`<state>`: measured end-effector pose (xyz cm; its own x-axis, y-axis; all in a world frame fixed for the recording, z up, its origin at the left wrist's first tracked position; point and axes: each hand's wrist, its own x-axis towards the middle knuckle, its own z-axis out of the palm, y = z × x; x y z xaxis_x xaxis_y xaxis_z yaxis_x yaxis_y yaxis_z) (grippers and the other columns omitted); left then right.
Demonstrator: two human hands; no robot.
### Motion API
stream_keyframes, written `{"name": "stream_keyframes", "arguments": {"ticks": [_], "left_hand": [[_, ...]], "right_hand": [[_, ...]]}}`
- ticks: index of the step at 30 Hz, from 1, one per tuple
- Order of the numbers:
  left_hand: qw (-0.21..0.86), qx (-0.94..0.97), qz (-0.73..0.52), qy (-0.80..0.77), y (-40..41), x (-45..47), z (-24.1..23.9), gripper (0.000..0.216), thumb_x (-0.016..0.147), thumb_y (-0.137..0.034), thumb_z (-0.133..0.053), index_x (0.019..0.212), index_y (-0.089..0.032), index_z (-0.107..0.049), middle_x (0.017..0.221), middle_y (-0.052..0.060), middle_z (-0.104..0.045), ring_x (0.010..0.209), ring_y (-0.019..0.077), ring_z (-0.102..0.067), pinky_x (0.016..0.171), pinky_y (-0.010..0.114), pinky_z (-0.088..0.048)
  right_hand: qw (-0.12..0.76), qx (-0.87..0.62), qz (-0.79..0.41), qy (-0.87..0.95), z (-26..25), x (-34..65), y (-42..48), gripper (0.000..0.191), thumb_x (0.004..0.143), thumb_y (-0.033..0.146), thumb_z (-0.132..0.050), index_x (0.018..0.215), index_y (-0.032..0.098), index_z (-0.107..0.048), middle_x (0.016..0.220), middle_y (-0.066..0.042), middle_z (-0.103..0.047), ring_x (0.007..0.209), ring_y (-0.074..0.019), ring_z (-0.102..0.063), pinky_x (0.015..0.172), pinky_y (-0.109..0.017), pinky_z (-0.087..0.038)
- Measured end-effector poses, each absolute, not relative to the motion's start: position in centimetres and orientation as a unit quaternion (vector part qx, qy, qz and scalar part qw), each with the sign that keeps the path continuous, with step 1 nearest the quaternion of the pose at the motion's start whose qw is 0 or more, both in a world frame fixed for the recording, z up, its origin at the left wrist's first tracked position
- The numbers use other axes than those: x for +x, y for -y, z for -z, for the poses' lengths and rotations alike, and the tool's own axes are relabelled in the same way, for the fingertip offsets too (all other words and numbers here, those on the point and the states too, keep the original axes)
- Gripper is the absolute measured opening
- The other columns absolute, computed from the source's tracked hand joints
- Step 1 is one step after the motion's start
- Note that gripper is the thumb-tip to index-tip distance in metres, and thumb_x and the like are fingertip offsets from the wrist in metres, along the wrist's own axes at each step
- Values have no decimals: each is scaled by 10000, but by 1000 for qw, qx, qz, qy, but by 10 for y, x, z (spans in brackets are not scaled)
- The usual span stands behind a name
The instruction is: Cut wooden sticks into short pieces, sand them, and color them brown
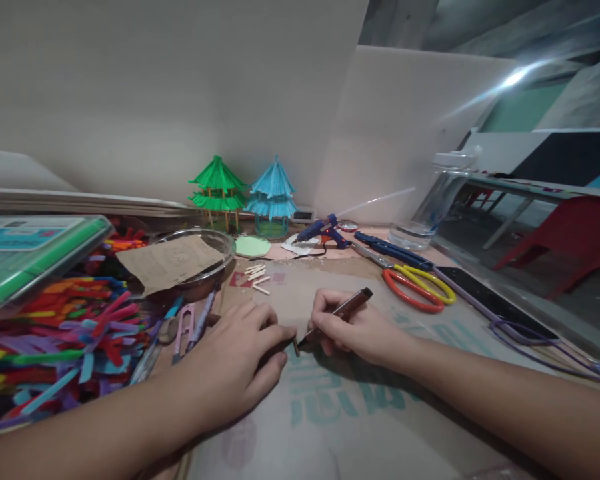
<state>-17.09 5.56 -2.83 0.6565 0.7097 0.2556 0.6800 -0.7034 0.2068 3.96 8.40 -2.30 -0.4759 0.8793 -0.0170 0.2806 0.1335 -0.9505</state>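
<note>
My right hand point(347, 333) is closed around a dark brown marker point(353, 305), its tip pointing down and left. That tip meets or nearly meets a short, thin stick point(297, 348), which looks dark brown along its length. With the index fingertip, my left hand point(237, 350) pins the stick's upper end against the cardboard point(360, 433); the thumb is bent below it. Just beyond my hands lie several short pale sticks point(261, 287), scattered over a red print on the cardboard.
A green paper pagoda point(217, 183) and a blue one point(274, 190) stand at the back. Right of them are a glue gun point(325, 231), scissors point(415, 290), a phone point(495, 300) and a clear cup point(420, 220). Colourful fuzzy strips point(65, 360) and a clear case point(40, 260) crowd the left.
</note>
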Motion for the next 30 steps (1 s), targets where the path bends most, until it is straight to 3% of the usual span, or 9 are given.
{"name": "stream_keyframes", "arguments": {"ticks": [8, 30], "left_hand": [[41, 905, -166, -389, -55, -170, 27, 182, 887, -202, -482, 975, -198, -641, 912, 59, -549, 877, 233, -520, 773, 375, -434], [57, 905, -143, -397, -56, -170, 28, 183, 909, -209, -467, 1011, -192, -618, 931, 62, -534, 901, 249, -507, 794, 413, -415]], "right_hand": [[305, -419, -491, 701, 22, 39, -84, 160, 796, 303, -540, 692, 202, -474, 491, 56, -541, 420, -68, -407, 409, -165, -299], [281, -415, -508, 700, 21, 39, -85, 134, 791, 279, -522, 695, 202, -468, 476, 61, -539, 401, -60, -403, 396, -162, -286]]}}
